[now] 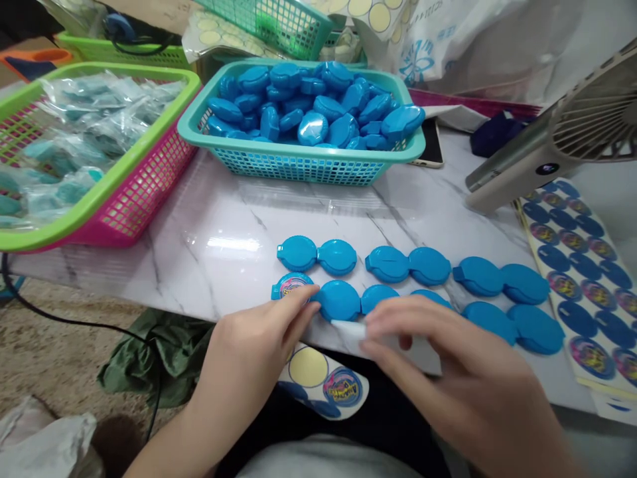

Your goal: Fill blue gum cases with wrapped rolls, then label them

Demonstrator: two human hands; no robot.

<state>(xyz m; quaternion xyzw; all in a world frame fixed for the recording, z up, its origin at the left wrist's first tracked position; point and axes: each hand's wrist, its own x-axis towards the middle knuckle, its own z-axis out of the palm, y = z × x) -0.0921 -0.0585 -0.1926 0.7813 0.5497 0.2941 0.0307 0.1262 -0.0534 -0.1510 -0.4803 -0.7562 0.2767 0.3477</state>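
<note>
On the table in front of me lie two rows of blue round plastic cases [430, 265], arranged in pairs. At the left end of the near row, a case [284, 285] bears a colourful round sticker. My left hand [263, 345] has thumb and forefinger closed at this case's right edge, beside a plain blue case [339, 301]. My right hand [458, 365] pinches a small pale sticker [350, 328], seen nearly edge-on, just below that plain case. The right fingers hide parts of the near row. A partly used sticker sheet [309, 366] lies below my hands, over my lap.
At the back, a turquoise basket [298, 166] is heaped with blue cases. To the left, a green and pink basket [144, 192] holds bagged turquoise items. A handheld fan [527, 166] and a sheet of round stickers [580, 279] lie on the right.
</note>
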